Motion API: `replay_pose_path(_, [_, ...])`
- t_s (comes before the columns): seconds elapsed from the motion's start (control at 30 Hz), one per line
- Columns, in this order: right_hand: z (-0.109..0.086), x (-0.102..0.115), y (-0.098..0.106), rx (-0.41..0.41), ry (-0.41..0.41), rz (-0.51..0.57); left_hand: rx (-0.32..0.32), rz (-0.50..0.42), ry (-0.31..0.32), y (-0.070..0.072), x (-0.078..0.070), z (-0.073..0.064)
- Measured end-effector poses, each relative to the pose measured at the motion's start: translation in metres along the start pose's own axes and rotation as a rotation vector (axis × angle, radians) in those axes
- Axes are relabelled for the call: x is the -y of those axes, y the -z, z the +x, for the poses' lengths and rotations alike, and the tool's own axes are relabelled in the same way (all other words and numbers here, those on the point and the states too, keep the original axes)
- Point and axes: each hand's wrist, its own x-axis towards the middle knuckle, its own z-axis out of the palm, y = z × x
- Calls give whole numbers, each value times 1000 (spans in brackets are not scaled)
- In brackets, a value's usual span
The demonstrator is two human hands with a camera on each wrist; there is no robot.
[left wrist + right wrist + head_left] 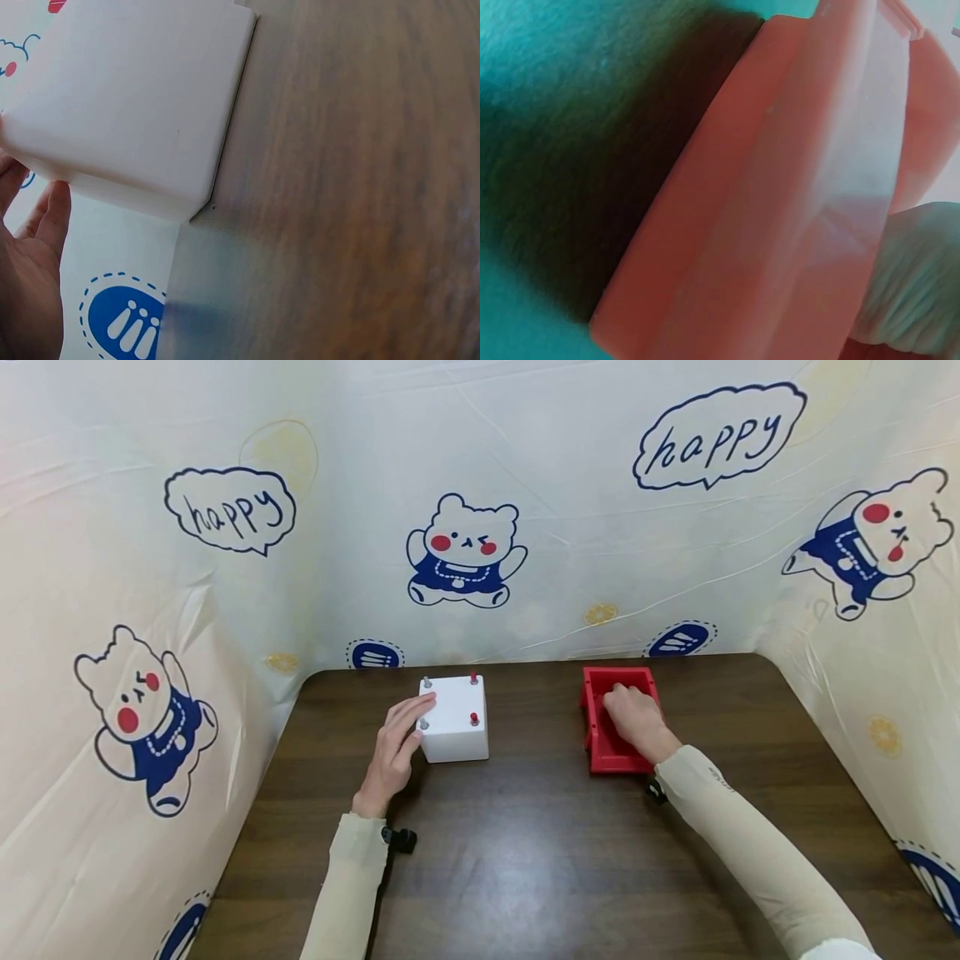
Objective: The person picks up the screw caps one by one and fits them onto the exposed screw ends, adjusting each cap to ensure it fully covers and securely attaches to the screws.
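Note:
A white box (pixel 455 720) stands on the table, with small posts at its top corners: red-capped ones (pixel 474 719) on the right, grey metal ones (pixel 424 723) on the left. My left hand (pixel 391 749) rests against the box's left side, fingers fairly straight and reaching over its top edge. In the left wrist view, the fingertips touch the white box (pixel 127 97). To the right, my right hand (pixel 637 720) reaches down into a red bin (pixel 619 675); its fingertips are hidden. The right wrist view shows mostly the red bin's wall (pixel 780 210), with part of the hand (pixel 911 277) behind it.
Box and bin stand towards the back of a dark wooden table (pixel 510 868), with bare wood between them. A pale cloth (pixel 555 552) printed with bears and lettering hangs behind and at both sides. A small black device (pixel 400 840) is at the left wrist.

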Motion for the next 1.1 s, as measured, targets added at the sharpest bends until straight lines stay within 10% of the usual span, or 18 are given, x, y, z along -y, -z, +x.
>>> replay_pose_path(1.1, [-6, -7, 5, -96, 32, 167, -1, 6, -2, 0, -1, 0])
